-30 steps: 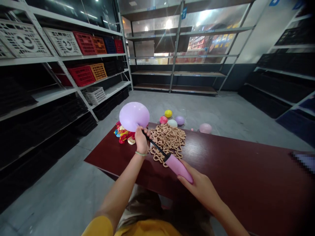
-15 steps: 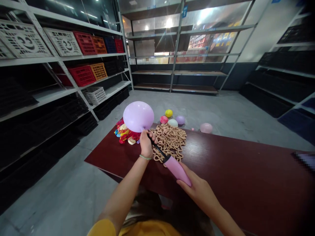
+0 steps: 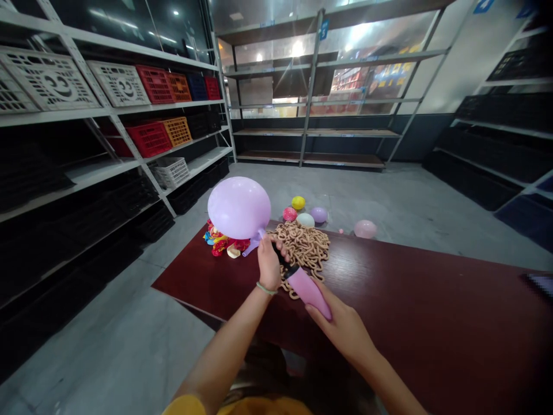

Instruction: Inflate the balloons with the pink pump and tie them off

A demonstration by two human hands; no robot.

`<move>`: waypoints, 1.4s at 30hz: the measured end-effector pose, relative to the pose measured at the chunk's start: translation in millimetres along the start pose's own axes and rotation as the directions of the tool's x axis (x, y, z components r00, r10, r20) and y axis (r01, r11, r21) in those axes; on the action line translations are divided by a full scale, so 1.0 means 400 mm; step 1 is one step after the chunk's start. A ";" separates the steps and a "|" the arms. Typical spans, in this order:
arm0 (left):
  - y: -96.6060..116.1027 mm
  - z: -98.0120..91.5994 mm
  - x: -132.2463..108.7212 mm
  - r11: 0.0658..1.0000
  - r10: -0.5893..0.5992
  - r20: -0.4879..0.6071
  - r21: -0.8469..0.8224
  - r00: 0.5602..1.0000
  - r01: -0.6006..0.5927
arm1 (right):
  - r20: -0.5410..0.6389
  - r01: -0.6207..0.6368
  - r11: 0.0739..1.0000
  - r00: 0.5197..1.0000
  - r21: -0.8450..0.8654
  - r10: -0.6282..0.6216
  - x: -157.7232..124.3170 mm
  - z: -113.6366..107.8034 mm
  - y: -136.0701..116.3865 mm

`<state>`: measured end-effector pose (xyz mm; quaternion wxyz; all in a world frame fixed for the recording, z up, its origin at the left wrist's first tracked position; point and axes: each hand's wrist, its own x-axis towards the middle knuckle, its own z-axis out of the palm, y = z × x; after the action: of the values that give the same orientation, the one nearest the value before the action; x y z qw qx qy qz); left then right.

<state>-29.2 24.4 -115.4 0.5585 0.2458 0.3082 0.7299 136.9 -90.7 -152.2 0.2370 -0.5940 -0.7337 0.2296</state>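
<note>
A purple balloon (image 3: pixel 239 207), blown up round, sits at the nozzle end of a pink hand pump (image 3: pixel 310 293). My left hand (image 3: pixel 270 260) is closed around the balloon's neck and the pump's black front end. Wrapped round the pink pump body is my right hand (image 3: pixel 341 317). Little of the black shaft shows between the two hands. Behind them lies a heap of tan rope-like loops (image 3: pixel 305 248) on the dark red table (image 3: pixel 401 300). Limp, uninflated balloons (image 3: pixel 222 245) in several colours lie below the purple balloon, partly hidden by it.
Beyond the table, on the floor, are a yellow balloon (image 3: pixel 298 202), a red one (image 3: pixel 290 214), a white one (image 3: pixel 306 219) and a pale pink one (image 3: pixel 365 229). Shelves with crates (image 3: pixel 151 138) stand left; a metal rack (image 3: pixel 309 115) stands at the back.
The purple balloon has grown larger. The pump's body has slid toward my left hand, so less black shaft shows. My left hand has shifted slightly right and down.
</note>
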 end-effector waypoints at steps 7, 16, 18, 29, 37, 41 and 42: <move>0.002 -0.016 0.012 1.000 -0.025 -0.007 -0.005 1.000 0.025 | -0.021 0.046 0.997 0.999 0.065 -0.045 0.000 0.020 -0.005; 0.063 -0.008 0.094 0.995 0.067 -0.017 -0.069 0.998 -0.068 | -0.011 0.028 1.000 1.000 0.003 -0.028 -0.081 -0.011 0.072; 0.068 -0.008 0.102 0.995 0.080 -0.029 -0.062 0.996 -0.082 | -0.019 0.026 1.000 0.999 -0.009 -0.026 -0.079 -0.009 0.067; 0.001 -0.026 0.009 1.000 -0.006 -0.009 -0.026 1.000 0.006 | 0.019 -0.020 0.998 1.000 0.055 0.019 0.023 0.013 -0.043; 0.019 -0.023 0.041 1.000 0.012 0.018 -0.018 1.000 -0.012 | 0.007 0.024 0.997 1.000 0.076 -0.025 -0.029 0.013 0.014; 0.049 -0.015 0.082 0.997 0.041 0.000 -0.058 0.999 -0.041 | 0.004 0.027 0.999 1.000 0.020 -0.027 -0.073 -0.007 0.058; 0.057 -0.013 0.091 0.997 0.045 -0.016 -0.063 0.999 -0.046 | -0.002 0.034 0.999 0.999 0.009 -0.033 -0.078 -0.011 0.065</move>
<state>-57.4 54.4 -102.0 0.5471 0.2296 0.2831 0.7535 164.9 -116.3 -167.3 0.2442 -0.5807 -0.7423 0.2284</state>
